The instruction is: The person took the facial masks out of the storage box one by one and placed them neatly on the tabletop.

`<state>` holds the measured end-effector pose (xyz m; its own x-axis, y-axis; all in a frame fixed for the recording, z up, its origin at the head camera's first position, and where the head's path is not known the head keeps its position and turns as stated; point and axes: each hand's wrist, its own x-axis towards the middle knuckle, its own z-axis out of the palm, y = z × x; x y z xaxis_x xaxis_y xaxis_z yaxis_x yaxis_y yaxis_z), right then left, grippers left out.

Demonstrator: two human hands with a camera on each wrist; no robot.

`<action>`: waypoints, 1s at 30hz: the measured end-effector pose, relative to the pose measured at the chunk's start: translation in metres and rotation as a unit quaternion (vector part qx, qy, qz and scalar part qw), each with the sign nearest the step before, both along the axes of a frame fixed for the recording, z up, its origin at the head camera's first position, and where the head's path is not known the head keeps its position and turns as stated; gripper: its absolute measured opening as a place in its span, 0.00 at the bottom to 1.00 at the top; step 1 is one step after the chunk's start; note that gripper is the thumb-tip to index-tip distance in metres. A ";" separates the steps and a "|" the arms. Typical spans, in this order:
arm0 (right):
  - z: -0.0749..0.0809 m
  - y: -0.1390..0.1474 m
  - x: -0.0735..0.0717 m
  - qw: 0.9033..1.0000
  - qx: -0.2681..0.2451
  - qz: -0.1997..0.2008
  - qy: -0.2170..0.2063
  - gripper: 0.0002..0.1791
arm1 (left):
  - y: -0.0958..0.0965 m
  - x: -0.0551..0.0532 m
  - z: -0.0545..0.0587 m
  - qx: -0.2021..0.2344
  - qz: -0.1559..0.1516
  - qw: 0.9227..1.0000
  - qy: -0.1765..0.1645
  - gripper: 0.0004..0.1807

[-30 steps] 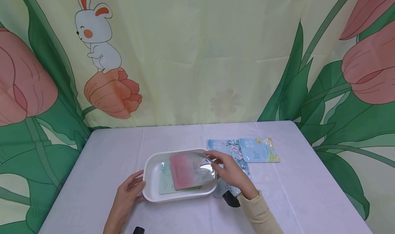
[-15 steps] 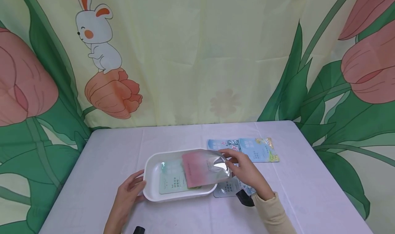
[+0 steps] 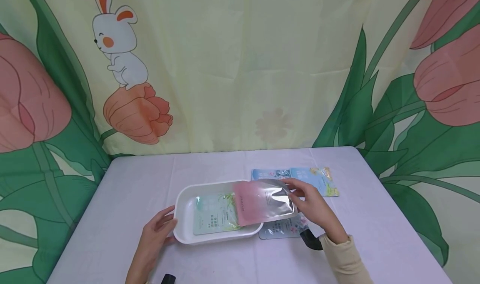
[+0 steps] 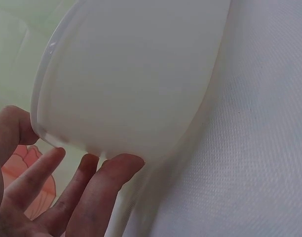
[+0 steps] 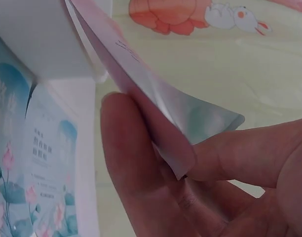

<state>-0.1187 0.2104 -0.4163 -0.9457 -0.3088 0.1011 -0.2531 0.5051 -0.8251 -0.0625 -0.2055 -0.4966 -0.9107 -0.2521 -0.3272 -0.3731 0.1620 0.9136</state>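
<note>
1. Right grip (image 3: 314, 203) is clamped on a shiny pink-to-silver foil sachet (image 3: 258, 202) above the three-o'clock rim of a smooth, round-cornered tray (image 3: 184, 217).
2. Left grip (image 3: 153, 235), fingers apart, touches its nine-o'clock end.

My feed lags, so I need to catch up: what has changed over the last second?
The right hand has carried the pink and silver packet rightward, so it now reaches past the tray's right edge and uncovers more of the green packet. Nothing was newly grasped or released. The left hand stays at the left end of the white tray; tray and green packet have not visibly moved.
</note>
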 end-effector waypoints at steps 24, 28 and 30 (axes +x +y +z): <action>0.013 0.048 0.006 0.996 0.026 -0.083 -0.009 0.22 | -0.002 0.000 -0.001 0.003 0.000 1.000 -0.002 0.29; 0.015 0.055 0.007 0.996 0.023 -0.090 -0.018 0.23 | -0.001 0.000 0.000 0.006 0.000 1.000 -0.001 0.29; 0.015 0.058 0.007 0.995 0.023 -0.092 -0.020 0.23 | -0.002 0.000 0.001 0.007 0.000 1.000 0.000 0.29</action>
